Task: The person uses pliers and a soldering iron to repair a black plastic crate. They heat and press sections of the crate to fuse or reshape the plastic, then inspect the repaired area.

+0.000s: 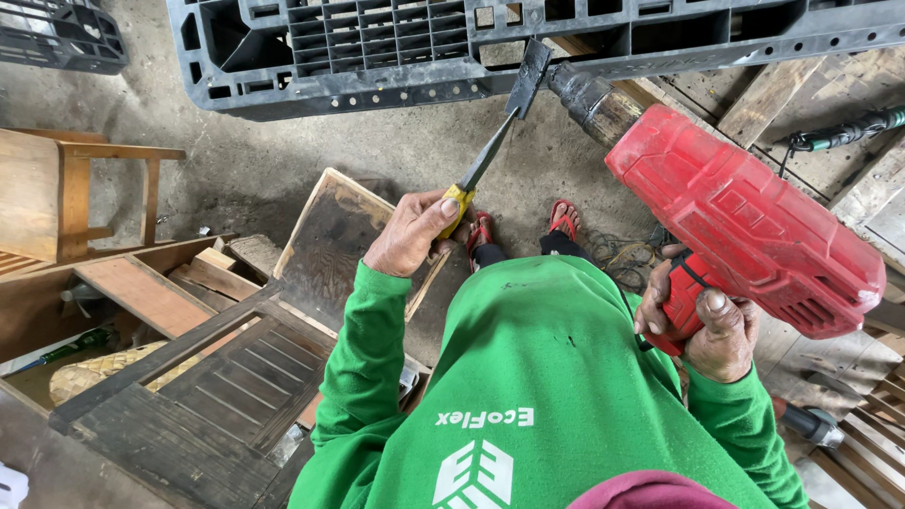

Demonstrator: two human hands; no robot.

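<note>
My left hand grips the yellow handle of a chuck key, a dark metal shaft with a flat cross head held up at a slant. Its head sits beside the dark chuck of a big red power drill. My right hand is wrapped around the drill's grip, thumb on top, holding the drill tilted with its nose up and to the left. Below me are my green long sleeves and red sandals on the concrete floor.
A grey plastic pallet lies ahead on the floor. A dark louvred wooden shutter and a board lie to the left, near a wooden stool and planks. Wooden slats, cables and another power tool lie at the right.
</note>
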